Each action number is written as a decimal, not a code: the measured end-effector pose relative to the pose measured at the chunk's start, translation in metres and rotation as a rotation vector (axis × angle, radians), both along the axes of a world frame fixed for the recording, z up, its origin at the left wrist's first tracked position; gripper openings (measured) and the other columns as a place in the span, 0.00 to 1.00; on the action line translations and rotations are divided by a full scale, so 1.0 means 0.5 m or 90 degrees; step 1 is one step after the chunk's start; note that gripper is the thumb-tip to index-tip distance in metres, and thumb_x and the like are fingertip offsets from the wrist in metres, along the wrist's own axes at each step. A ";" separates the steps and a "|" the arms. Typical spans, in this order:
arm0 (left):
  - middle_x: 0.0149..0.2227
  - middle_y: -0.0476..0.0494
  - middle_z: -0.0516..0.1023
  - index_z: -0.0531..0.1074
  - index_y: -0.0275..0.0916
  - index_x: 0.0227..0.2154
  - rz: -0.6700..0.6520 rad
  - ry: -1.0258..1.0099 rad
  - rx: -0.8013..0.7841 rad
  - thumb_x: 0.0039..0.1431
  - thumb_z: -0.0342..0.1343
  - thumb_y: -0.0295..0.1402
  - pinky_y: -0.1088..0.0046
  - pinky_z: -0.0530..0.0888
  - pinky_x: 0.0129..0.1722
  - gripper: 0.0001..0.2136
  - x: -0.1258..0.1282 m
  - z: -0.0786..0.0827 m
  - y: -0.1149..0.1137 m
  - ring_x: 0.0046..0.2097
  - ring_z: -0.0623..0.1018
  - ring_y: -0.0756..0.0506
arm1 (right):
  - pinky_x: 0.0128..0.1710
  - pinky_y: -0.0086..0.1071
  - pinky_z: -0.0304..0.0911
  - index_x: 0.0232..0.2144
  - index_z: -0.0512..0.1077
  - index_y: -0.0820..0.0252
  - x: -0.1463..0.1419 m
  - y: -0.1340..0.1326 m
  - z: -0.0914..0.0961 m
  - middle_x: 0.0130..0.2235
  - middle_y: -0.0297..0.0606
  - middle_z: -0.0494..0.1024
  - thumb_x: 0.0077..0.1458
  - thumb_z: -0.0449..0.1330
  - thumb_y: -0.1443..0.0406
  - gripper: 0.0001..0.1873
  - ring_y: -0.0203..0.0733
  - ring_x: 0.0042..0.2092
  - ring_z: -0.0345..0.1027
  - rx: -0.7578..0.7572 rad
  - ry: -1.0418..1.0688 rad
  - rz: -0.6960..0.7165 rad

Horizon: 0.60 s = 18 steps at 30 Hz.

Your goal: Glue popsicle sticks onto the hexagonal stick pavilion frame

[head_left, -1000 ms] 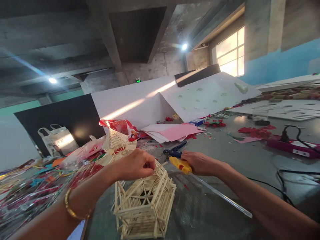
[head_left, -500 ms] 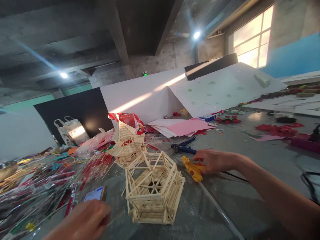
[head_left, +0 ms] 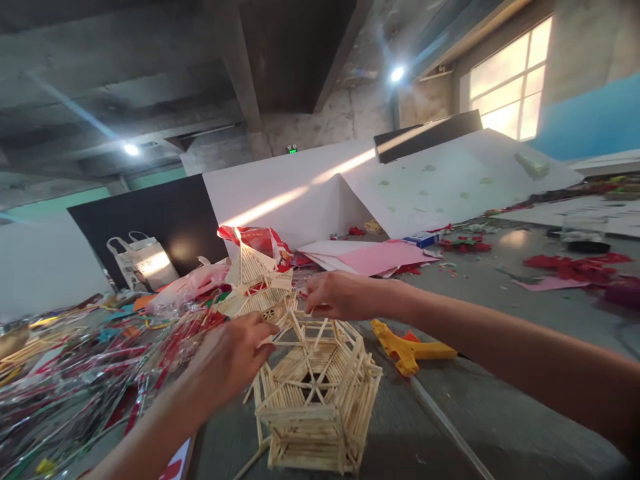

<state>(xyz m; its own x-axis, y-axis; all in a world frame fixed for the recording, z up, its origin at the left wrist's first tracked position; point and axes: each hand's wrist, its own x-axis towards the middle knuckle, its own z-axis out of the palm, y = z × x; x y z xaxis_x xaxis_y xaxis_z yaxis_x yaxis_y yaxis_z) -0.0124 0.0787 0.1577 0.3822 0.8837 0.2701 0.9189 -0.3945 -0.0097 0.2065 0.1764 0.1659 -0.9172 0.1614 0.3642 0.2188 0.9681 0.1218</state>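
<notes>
In the head view, a hexagonal frame of thin wooden sticks (head_left: pixel 300 417) stood on the grey table (head_left: pixel 505 400), low and near the middle, its top open and a dark gap showing through the spokes inside. The left hand (head_left: pixel 233 350) reached over its far left rim, hiding part of that corner; the fingers bent toward the thumb near a rim stick, but blur left it impossible to tell whether they pinched it. The right hand (head_left: pixel 345 293) was held beyond the far rim, fingers curled downward; whether the tips met, or gripped anything, could not be told.

Just behind, a stick pagoda model (head_left: pixel 250 267) with a pointed roof had its lower part covered by the left hand and the nearer frame. A red printed bag (head_left: pixel 273 245) showed partly behind the roof, its lettering unreadable.

To the right lay a yellow hot glue gun (head_left: pixel 413 350), its handle end under the right forearm; the clear glue stick (head_left: pixel 445 413) at its back ran out of the bottom edge. A purple object (head_left: pixel 623 290) was cut off by the right edge. On the left, tangled plastic-wrapped strips (head_left: pixel 115 373) blurred together, and the left forearm partly covered a flat white-and-red item (head_left: pixel 176 461), also cropped below.
</notes>
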 end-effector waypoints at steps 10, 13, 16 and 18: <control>0.37 0.46 0.74 0.75 0.44 0.35 -0.039 0.020 -0.048 0.58 0.46 0.32 0.73 0.69 0.40 0.12 0.041 -0.053 0.045 0.38 0.73 0.48 | 0.27 0.26 0.51 0.40 0.74 0.56 -0.075 0.035 -0.011 0.34 0.33 0.76 0.44 0.60 0.70 0.17 0.34 0.32 0.63 -0.032 -0.227 0.028; 0.36 0.46 0.74 0.76 0.43 0.33 -0.033 0.015 -0.051 0.58 0.46 0.32 0.73 0.69 0.39 0.12 0.042 -0.053 0.049 0.37 0.73 0.48 | 0.27 0.26 0.51 0.38 0.74 0.57 -0.082 0.035 -0.013 0.32 0.32 0.75 0.44 0.61 0.69 0.15 0.33 0.31 0.62 -0.052 -0.231 0.034; 0.37 0.46 0.74 0.75 0.44 0.33 -0.022 0.004 -0.063 0.58 0.47 0.32 0.72 0.68 0.38 0.11 0.045 -0.053 0.051 0.37 0.73 0.47 | 0.27 0.27 0.51 0.34 0.75 0.58 -0.089 0.044 -0.017 0.32 0.31 0.75 0.43 0.62 0.67 0.11 0.33 0.31 0.62 -0.075 -0.244 0.055; 0.37 0.47 0.74 0.75 0.45 0.34 -0.017 -0.005 -0.068 0.57 0.47 0.32 0.71 0.68 0.38 0.11 0.046 -0.053 0.050 0.38 0.73 0.47 | 0.27 0.26 0.52 0.33 0.74 0.59 -0.090 0.051 -0.020 0.32 0.31 0.75 0.44 0.62 0.67 0.09 0.33 0.31 0.62 -0.079 -0.238 0.073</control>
<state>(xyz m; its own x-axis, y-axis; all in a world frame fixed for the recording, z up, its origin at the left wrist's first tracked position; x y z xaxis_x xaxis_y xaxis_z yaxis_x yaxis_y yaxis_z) 0.0105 0.1036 0.1313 0.4038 0.8973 0.1780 0.9081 -0.4168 0.0408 0.1615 0.2020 0.1560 -0.9973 0.0719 -0.0131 0.0711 0.9961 0.0530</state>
